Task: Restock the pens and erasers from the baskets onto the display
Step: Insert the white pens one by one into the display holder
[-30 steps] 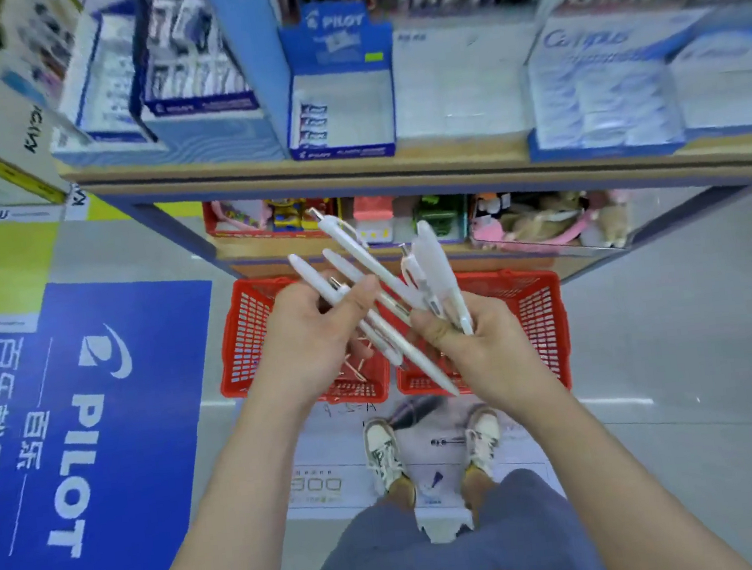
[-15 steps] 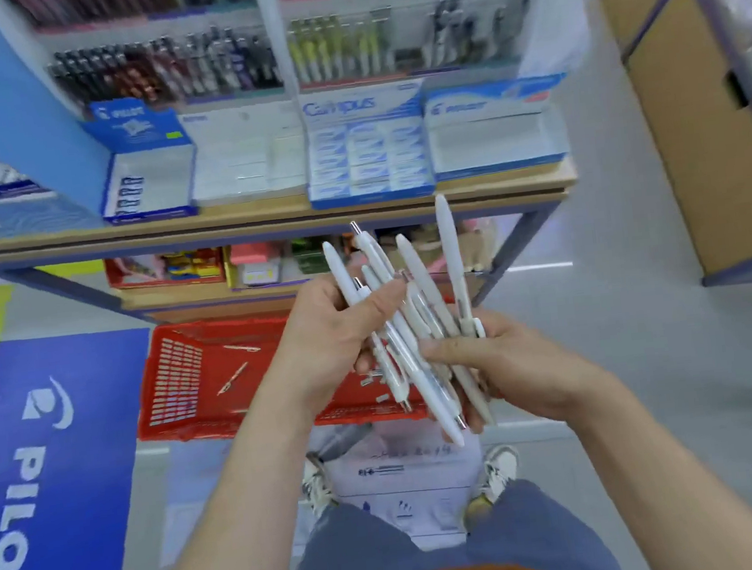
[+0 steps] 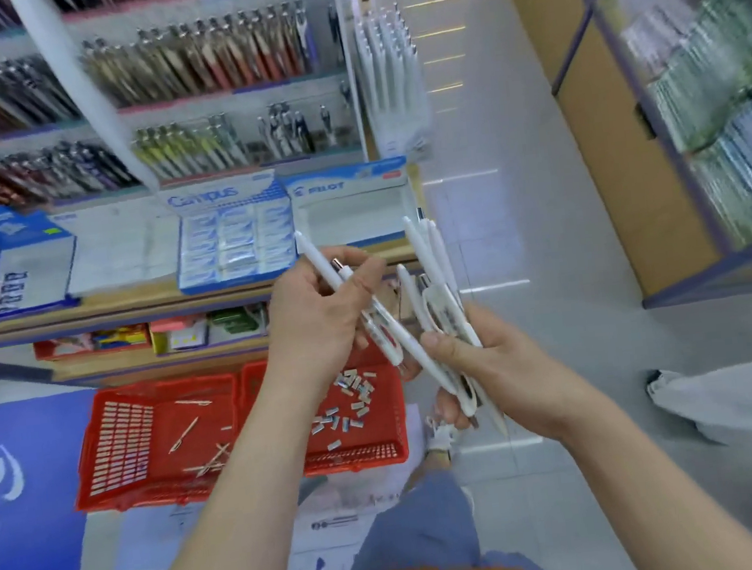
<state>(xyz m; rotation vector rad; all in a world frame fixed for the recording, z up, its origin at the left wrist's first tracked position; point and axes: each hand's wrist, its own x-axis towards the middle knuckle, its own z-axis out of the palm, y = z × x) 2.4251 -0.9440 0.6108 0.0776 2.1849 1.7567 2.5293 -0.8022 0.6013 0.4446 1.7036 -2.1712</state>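
My left hand (image 3: 317,318) pinches a white pen (image 3: 316,261) near its upper end. My right hand (image 3: 489,365) grips a bundle of several white pens (image 3: 435,288) that fan upward. Both hands are held in front of the display shelf's right end. Below them on the floor stand two red baskets: the left basket (image 3: 117,446) holds a few loose pens, the right basket (image 3: 382,446) holds several small erasers (image 3: 353,398). On the shelf a blue Campus eraser box (image 3: 232,235) looks full, and beside it is a Pilot tray (image 3: 353,215) with white space inside.
Rows of pens (image 3: 202,66) fill the racks above the shelf. White pens (image 3: 388,70) hang on the display's right end. A second shelving unit (image 3: 694,112) stands at right across the aisle. Another person's leg and shoe (image 3: 725,401) are at the right edge.
The view has swung right and up toward the display's right end. My left hand has drawn one pen apart from the bundle, which stays in my right hand.
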